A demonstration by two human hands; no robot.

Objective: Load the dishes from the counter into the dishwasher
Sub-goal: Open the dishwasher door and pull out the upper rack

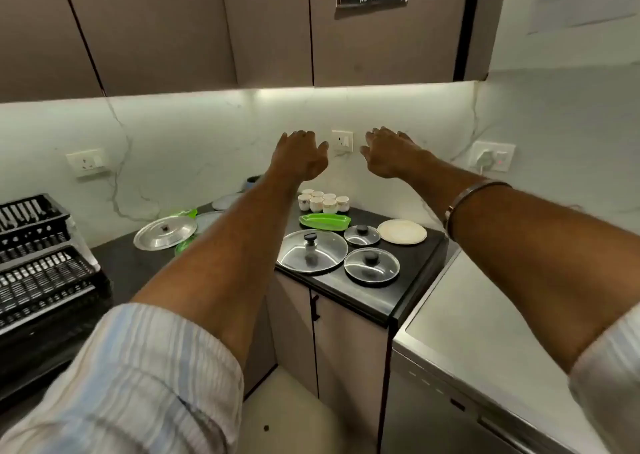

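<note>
Both arms stretch forward above the black counter [408,280]. My left hand [300,155] and my right hand [388,152] hover in the air with relaxed fingers, holding nothing. Below them lie a large steel lid [311,251], two glass lids [371,266] [362,234], a white plate [401,232], a green tray [323,219] and several small white cups [322,201]. Another steel lid [165,232] lies further left. The dishwasher [450,401] stands shut at the lower right, under a pale top.
A black dish rack [38,263] stands on the counter at the left. Cabinets hang overhead. Wall sockets sit on the backsplash, one with a plug [488,157] at the right. A cabinet door [346,346] is below the counter.
</note>
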